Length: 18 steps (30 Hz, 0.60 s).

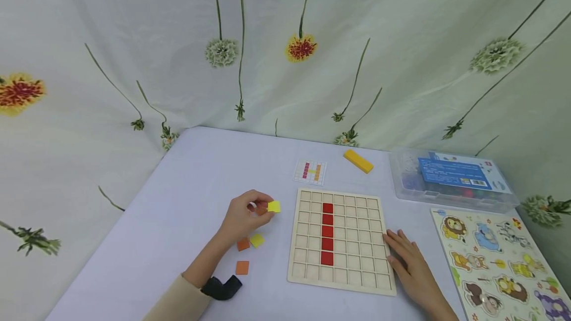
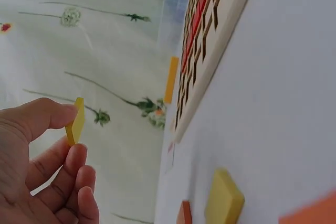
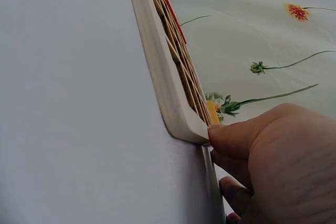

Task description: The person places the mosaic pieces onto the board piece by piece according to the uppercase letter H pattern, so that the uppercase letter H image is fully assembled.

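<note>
My left hand (image 1: 250, 214) pinches a yellow square tile (image 1: 274, 206) between thumb and fingers, raised left of the wooden grid board (image 1: 357, 287). The left wrist view shows the same tile (image 2: 77, 121) held edge-on. A column of several red tiles (image 1: 327, 231) fills cells in the board's left half. On the table below my left hand lie another yellow tile (image 1: 256, 240) and two orange tiles (image 1: 242, 267). My right hand (image 1: 411, 266) rests against the board's right edge, its thumb (image 3: 233, 139) touching the rim near a corner.
Behind the board lie a small pattern card (image 1: 310, 172) and a yellow-orange bar (image 1: 358, 161). A clear plastic case (image 1: 450, 182) stands at the back right, with an animal picture board (image 1: 499, 261) in front. Near the left sleeve is a black curved object (image 1: 221, 289).
</note>
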### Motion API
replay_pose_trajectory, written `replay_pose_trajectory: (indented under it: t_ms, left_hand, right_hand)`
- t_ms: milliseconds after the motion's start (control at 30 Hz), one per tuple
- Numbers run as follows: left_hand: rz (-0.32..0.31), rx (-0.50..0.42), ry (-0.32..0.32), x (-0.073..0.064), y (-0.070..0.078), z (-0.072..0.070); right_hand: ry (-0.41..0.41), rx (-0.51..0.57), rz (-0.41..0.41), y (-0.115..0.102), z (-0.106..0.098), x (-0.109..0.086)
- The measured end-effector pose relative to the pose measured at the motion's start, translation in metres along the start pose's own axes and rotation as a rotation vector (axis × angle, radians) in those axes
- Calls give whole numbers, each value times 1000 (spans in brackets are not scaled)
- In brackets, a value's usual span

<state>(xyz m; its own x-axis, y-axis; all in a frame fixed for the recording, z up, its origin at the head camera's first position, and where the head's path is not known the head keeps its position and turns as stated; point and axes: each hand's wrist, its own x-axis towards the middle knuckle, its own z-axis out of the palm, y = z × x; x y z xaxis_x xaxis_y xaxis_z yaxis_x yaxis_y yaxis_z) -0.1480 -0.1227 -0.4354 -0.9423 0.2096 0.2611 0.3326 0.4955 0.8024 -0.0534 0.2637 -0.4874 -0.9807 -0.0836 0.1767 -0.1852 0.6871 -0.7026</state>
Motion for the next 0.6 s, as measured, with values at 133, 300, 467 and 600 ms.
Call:
replay_pose_trajectory:
  t_ms: [133,300,467,600]
  left_hand:
    - [-28,-22,-49,6,21,24]
    - [5,0,-131,14,39,57]
    - [32,-2,-195,18,45,87]
    - [35,18,-216,19,45,105]
  right_hand:
    - [11,-4,-12,1,1,0]
    - [20,-6,-30,3,1,0]
    - [31,-15,-47,4,2,0]
    - [29,-13,-45,4,3,-1]
